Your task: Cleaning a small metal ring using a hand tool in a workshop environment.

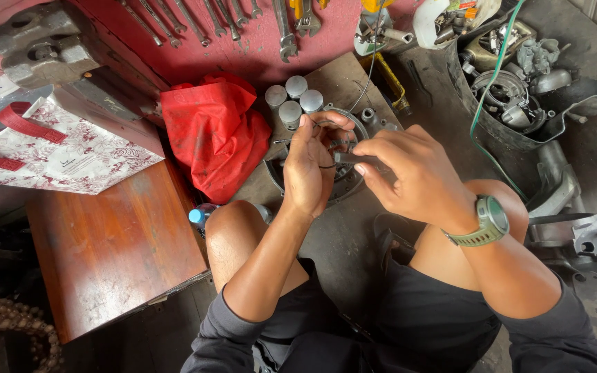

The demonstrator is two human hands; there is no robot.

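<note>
A cluttered workshop floor of grey concrete (354,242) fills the view, with a red-painted board (243,41) at twelve o'clock carrying a row of steel spanners (286,31). The person sits low, bare knees apart, so the work lies between the legs within easy reach.

The left hand (310,169) is closed around a thin dark wire ring (326,164), thumb and fingertips pinching it just above a round grey metal engine cover (349,181) that rests flat on the floor. The right hand (412,176), with an olive-green wristwatch (488,221) on its wrist, pinches a slim grey metal rod-shaped tool (354,159), its tip meeting the ring; holding both close together probably steadies the small part.

At eleven o'clock from the hands stand four short silver-capped cylinders (290,102), grouped upright just beside the cover. A crumpled red cloth bag (215,135) lies at nine o'clock, touching a reddish-brown wooden surface (112,249), on which a white paper bag with red floral print and red handles (57,148) lies. At two o'clock a black rubber tub (513,135) holds loose engine parts, with a green cable (488,90) trailing over it.
</note>
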